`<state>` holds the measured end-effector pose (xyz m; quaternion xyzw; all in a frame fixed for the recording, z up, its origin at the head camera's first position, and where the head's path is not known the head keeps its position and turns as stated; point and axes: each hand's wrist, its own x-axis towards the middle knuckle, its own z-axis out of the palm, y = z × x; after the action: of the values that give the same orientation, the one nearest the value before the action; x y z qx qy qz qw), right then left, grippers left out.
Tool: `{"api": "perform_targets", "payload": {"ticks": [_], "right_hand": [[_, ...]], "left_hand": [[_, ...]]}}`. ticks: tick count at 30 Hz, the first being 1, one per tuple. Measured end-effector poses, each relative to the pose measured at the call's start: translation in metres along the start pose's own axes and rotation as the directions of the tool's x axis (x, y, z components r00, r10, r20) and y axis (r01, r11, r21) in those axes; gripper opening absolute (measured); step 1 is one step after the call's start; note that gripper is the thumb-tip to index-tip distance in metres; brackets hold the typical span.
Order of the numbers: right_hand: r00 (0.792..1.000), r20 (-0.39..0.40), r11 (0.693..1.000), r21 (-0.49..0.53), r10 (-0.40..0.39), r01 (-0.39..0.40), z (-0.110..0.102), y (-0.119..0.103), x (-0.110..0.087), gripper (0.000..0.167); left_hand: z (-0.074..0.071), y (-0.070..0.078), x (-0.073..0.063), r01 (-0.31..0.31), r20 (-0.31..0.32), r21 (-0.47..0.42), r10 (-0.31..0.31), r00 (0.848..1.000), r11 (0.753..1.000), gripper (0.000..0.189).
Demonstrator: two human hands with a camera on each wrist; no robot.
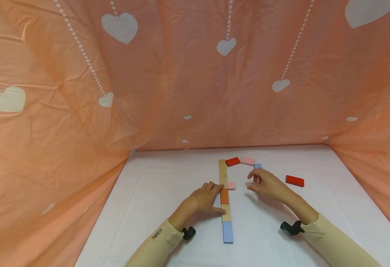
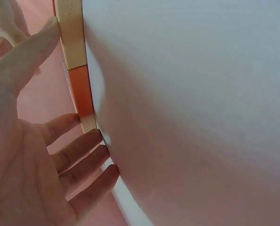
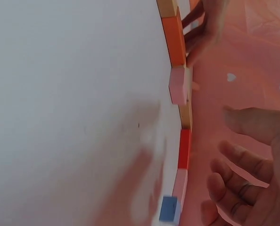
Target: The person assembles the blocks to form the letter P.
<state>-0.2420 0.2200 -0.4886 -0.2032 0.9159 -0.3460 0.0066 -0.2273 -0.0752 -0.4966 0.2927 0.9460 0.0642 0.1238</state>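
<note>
My left hand [image 1: 204, 200] rests along a straight column of blocks, its thumb on a natural wood block [image 1: 227, 216] and a forefinger at another wood block farther up. An orange block [image 1: 225, 196] lies between the two. A blue block [image 1: 227, 232] forms the near end of the column, and a wood block [image 1: 223, 167] the far end. Beside the column sits a small pink block [image 1: 231, 185]. To the right, my right hand [image 1: 268, 185] hovers over the cloth, fingers loosely bent and holding nothing; the right wrist view shows its bare palm side [image 3: 258, 188].
From the column's far end a red block [image 1: 233, 161], a longer pink block [image 1: 247, 161] and a small blue block [image 1: 257, 166] curve rightward. Another red block [image 1: 295, 181] lies apart, beyond the right hand. Orange cloth with hearts [image 1: 195, 81] hangs around the white table [image 1: 155, 178].
</note>
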Motion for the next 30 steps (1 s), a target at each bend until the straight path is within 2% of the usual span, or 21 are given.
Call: {"api": "perform_targets", "payload": {"ticks": [11,18,25,30], "right_hand": [[0.998,-0.069,1.0,-0.021,0.016,-0.017,-0.021,0.017,-0.03,0.029],[0.993,-0.099,0.996,-0.058,0.058,-0.064,-0.032,0.031,-0.045,0.034],[0.988,-0.128,0.994,-0.069,0.081,-0.091,-0.035,0.046,-0.059,0.039],[0.989,-0.116,0.99,-0.098,0.089,-0.101,-0.035,0.054,-0.065,0.043]], "left_hand": [[-0.001,0.001,0.0,-0.01,-0.004,0.012,0.01,1.0,1.0,0.097],[0.0,0.001,0.0,-0.01,-0.004,0.002,0.01,1.0,1.0,0.098],[0.0,0.001,0.0,-0.002,-0.003,0.009,0.002,1.0,1.0,0.098],[0.0,0.001,0.0,-0.005,-0.003,0.009,0.005,1.0,1.0,0.098]]}}
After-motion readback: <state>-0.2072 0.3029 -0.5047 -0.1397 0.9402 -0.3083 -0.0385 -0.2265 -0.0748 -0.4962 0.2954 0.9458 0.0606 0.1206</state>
